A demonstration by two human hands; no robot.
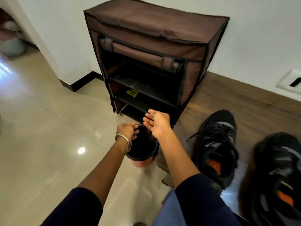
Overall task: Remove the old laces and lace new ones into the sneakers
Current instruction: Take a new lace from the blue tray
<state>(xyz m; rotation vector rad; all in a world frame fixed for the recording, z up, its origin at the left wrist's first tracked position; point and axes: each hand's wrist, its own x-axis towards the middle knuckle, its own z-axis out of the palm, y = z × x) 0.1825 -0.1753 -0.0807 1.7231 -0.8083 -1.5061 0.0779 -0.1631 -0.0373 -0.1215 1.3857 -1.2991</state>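
while the left hand [128, 132] grips the bin [143, 149] rim, the right hand [156, 122] hovers open — empty.

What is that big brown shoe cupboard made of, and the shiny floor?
The brown shoe cupboard looks like matte fabric over a frame: its top sags and wrinkles, with black stitched trim. The pale glossy floor seems polished tile: it mirrors lights and shows grout lines.

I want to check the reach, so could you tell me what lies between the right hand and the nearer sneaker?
In the head view, only bare wooden surface separates the right hand from the nearer sneaker; its loose lace end points toward the hand.
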